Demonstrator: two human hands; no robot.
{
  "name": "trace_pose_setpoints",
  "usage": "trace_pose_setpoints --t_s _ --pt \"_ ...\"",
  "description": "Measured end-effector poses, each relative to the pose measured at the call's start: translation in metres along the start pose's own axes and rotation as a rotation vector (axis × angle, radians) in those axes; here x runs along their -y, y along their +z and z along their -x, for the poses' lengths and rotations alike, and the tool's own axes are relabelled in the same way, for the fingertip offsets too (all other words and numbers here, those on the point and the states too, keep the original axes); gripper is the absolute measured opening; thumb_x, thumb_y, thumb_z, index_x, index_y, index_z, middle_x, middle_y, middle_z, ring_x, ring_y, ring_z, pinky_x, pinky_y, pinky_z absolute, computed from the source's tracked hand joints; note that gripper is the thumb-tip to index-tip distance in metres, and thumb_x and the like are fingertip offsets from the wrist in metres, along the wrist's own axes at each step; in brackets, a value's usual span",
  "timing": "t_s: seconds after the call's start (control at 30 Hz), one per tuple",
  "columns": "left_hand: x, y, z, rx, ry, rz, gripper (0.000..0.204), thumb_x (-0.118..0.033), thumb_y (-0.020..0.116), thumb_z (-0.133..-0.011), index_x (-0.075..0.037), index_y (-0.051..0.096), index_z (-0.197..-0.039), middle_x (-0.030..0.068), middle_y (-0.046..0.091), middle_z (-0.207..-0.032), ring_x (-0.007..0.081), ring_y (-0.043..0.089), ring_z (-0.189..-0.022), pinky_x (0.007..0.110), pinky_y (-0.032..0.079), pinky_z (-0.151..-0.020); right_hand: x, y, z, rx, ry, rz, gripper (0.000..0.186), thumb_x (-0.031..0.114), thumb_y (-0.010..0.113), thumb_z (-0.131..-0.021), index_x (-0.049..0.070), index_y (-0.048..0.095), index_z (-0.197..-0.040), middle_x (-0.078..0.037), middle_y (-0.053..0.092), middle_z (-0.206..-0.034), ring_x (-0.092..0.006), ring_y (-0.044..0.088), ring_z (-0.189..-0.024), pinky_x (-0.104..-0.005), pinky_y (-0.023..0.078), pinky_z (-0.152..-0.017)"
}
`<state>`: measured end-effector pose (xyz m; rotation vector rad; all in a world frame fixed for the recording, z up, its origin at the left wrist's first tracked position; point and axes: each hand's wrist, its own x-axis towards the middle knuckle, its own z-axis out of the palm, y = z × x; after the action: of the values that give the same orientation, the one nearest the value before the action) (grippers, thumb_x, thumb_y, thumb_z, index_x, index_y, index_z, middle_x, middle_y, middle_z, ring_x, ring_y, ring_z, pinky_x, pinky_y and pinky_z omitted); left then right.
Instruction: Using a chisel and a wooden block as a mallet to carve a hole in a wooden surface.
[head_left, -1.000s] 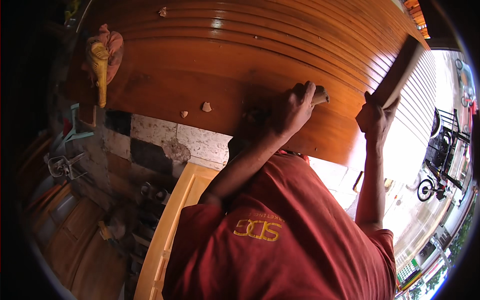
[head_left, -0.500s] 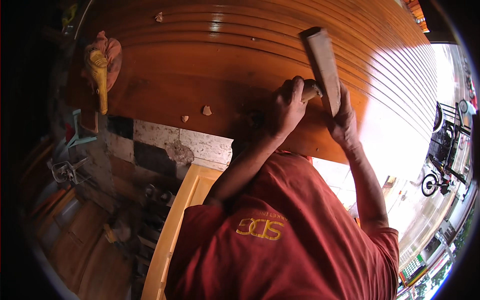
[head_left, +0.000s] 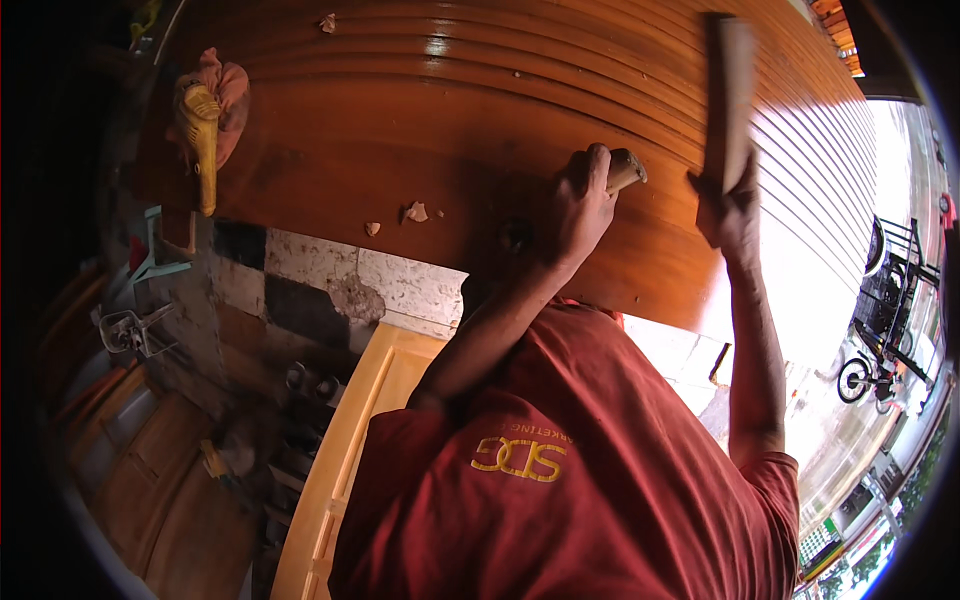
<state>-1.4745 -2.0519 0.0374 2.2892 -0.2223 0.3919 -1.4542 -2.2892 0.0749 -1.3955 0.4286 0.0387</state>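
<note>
My left hand is closed around the round wooden handle of what looks like a chisel. Its battered end points up to the right; any blade is hidden under the hand and its shadow. To the right, my right hand grips the lower end of a long wooden block, blurred by motion and raised apart from the handle. Both hands are over a varnished brown wooden panel with long grooves. Pale wood chips lie on its smooth near part.
On the panel's left end, a yellow tool rests on a pink cloth. A pale wooden door frame stands below the panel, near a chipped tiled ledge. Parked motorbikes show outside at the right.
The right hand has swung the wooden block up and right, away from the handle it was against. The left hand stays in place on the handle.
</note>
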Motion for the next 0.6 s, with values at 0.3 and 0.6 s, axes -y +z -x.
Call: trace_pose_setpoints --t_s 0.3,0.6 --pt "0.011 -0.058 -0.049 -0.033 -0.506 0.63 0.021 -0.004 0.076 -0.084 -0.014 0.069 -0.101 0.0085 0.076 -0.082 0.0313 0.076 -0.072 0.041 0.059 -0.063 -0.01 -0.014 0.043 0.097 -0.118 0.748 0.086 0.004 0.081 -0.085 0.018 0.039 -0.159 -0.019 0.068 -0.134 -0.0329 0.068 -0.122 -0.0432 0.055 -0.097" --pt "-0.045 -0.016 0.019 0.342 0.354 0.141 0.048 -0.016 0.088 -0.069 -0.017 0.065 -0.112 0.0049 0.071 -0.085 0.0284 0.075 -0.077 0.043 0.06 -0.061 0.008 -0.033 0.098 -0.154 -0.217 0.352 0.085 -0.005 0.073 -0.081 0.005 0.037 -0.157 -0.011 0.052 -0.136 -0.0189 0.05 -0.124 -0.0352 0.045 -0.101"
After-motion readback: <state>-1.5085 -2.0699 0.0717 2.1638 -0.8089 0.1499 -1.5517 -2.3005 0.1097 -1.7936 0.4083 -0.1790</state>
